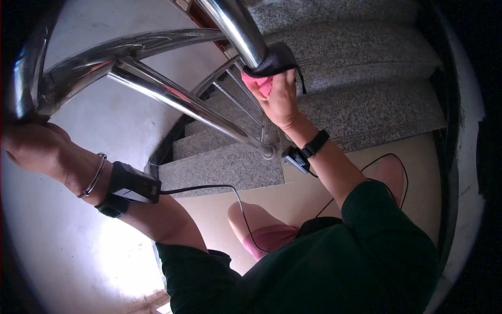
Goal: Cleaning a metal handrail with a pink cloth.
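Note:
A polished metal handrail post (239, 31) slopes down from the top of the view. My right hand (279, 96) is closed on a pink and dark cloth (274, 62) wrapped around this tube. At the far left my left hand (35, 147) is raised against the underside of a thick curved metal handrail (29, 82); its fingers are mostly hidden in shadow, so its grip cannot be made out. Between the two hands a slimmer shiny metal baluster (188, 106) runs down to a round foot on the floor.
Speckled stone steps (368, 51) climb at the upper right, and more steps (219, 168) lie beyond the baluster. A pale wall (98, 243) stands at left. Black cables (231, 187) run from devices strapped to both forearms. Beige tiled floor (211, 208) lies below me.

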The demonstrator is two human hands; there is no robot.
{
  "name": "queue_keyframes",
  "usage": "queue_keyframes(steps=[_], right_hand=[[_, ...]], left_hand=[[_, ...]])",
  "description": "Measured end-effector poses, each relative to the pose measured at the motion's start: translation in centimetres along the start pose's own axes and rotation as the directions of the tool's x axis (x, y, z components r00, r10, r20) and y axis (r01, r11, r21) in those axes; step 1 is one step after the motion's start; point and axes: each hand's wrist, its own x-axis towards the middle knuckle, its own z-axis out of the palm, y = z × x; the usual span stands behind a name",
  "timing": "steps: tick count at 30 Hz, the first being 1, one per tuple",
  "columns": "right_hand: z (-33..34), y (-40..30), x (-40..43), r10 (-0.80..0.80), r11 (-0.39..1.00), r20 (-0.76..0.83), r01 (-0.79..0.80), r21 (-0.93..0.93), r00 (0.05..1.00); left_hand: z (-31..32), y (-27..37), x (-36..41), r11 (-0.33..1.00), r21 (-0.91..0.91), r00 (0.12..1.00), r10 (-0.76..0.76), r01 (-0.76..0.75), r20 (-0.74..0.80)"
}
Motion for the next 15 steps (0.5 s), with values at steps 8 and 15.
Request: queue_keyframes(steps=[8, 15], right_hand=[[0.6, 3.1, -5.5, 0.083, 0.995, 0.102, -0.088, 0.040, 0.991], [-0.1, 4.5, -11.1, 0.252, 0.968, 0.193, -0.251, -0.032, 0.948]], left_hand=[[0.3, -1.6, -0.1, 0.996, -0.088, 0.988, 0.016, -0.029, -0.151], [0.4, -2.2, 1.0, 0.975, -0.215, 0.991, 0.022, -0.051, -0.133]])
